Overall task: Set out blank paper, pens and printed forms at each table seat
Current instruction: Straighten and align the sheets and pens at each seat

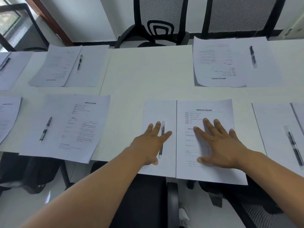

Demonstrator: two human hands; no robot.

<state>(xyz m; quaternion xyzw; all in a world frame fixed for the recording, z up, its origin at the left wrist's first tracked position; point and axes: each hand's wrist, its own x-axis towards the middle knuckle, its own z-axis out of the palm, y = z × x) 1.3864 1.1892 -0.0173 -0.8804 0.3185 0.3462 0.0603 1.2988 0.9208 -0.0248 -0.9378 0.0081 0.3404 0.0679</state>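
two bare forearms reach over a black office chair (148,203) to one seat's papers on the white table (148,71).
left hand (152,142) lies flat, fingers spread, on the blank white sheet (153,111), over a clear-barrelled black pen (162,139); right hand (218,145), fingers straight and splayed, presses the printed white form (209,112) just beside it. neighbouring seats show similar paper sets with pens.
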